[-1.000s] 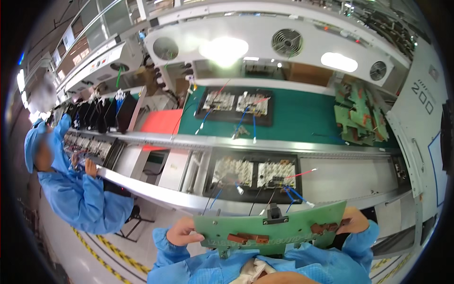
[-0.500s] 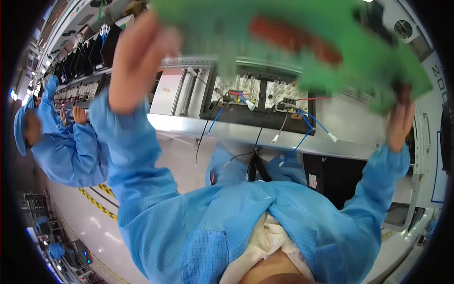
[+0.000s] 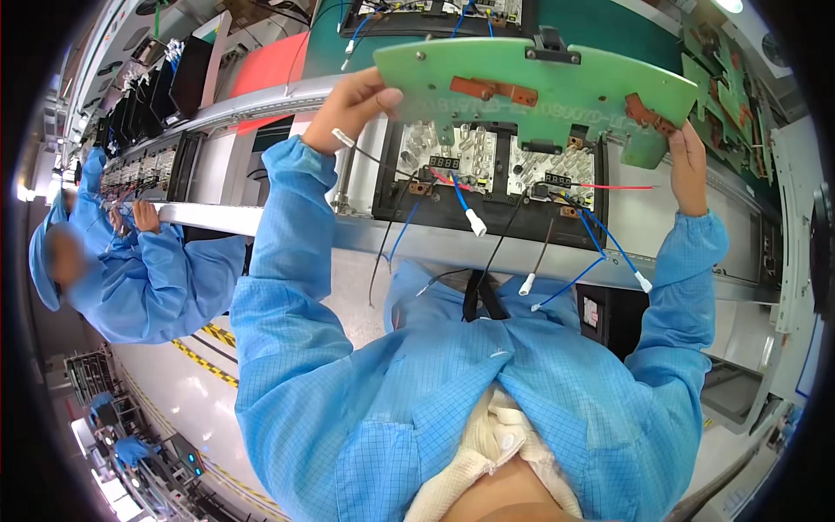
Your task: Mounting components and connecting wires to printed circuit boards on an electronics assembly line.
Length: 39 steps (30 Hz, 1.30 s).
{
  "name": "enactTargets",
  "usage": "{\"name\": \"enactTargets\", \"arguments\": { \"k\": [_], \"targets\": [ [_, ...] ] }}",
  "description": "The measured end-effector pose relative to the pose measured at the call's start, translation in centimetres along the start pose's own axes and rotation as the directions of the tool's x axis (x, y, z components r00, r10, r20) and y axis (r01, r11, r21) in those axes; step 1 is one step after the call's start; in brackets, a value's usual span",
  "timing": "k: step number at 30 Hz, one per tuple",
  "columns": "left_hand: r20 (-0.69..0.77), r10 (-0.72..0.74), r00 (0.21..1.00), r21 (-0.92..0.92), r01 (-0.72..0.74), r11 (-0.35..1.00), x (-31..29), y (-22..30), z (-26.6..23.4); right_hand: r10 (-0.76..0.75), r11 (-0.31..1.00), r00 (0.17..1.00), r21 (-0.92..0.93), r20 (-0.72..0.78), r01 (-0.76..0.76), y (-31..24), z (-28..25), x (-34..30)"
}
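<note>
A green fixture plate [image 3: 557,87] with brown blocks and black handles spans between my hands, tilted above the bench. My left hand [image 3: 352,109] pinches its left end, thumb on the near face. At the opposite end, my right hand [image 3: 687,165] grips the lower right corner; some of its fingers are hidden behind the plate. Beneath the plate, a black tray [image 3: 417,217] holds two white circuit boards with small digit displays, such as the left circuit board [image 3: 470,148]. Blue, black and red wires hang from the boards over the bench edge, some ending in a white connector [image 3: 476,224].
A metal rail [image 3: 487,248] runs along the bench front. More green plates [image 3: 726,104] stand at the far right. Another loaded tray [image 3: 426,19] lies at the back. To the left, a co-worker in blue [image 3: 148,278] works at the same line.
The green plate has come down from close overhead and now hangs farther out over the tray. Both hands have moved with it, still holding its ends.
</note>
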<state>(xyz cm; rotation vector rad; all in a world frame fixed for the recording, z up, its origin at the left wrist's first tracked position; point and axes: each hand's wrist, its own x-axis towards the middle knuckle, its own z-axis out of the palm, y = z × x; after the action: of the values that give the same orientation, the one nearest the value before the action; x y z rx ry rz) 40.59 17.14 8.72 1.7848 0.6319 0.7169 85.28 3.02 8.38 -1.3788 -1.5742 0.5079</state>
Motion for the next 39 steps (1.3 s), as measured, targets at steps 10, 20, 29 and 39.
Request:
{"name": "enactTargets", "arguments": {
  "k": [10,20,29,39],
  "targets": [
    [0.062,-0.137,0.989,-0.056,0.14,0.989,-1.3,-2.2,0.3,0.155,0.965,0.974,0.185,0.167,-0.185,1.5,1.7,-1.7],
    [0.028,-0.373,0.927,-0.151,0.373,0.916,-0.2,-4.3,1.2,0.348,0.701,0.86,0.505,0.373,-0.503,2.3,2.9,-0.7],
    [-0.062,-0.306,0.95,-0.105,0.299,0.948,1.1,-3.8,1.9,0.399,0.673,0.862,0.538,0.312,-0.507,2.6,3.1,-0.7],
    [-0.166,0.169,0.971,0.076,-0.159,0.984,2.3,3.2,3.2,0.293,0.891,0.921,0.423,-0.257,-0.165,0.3,0.9,-0.3]
  ]
}}
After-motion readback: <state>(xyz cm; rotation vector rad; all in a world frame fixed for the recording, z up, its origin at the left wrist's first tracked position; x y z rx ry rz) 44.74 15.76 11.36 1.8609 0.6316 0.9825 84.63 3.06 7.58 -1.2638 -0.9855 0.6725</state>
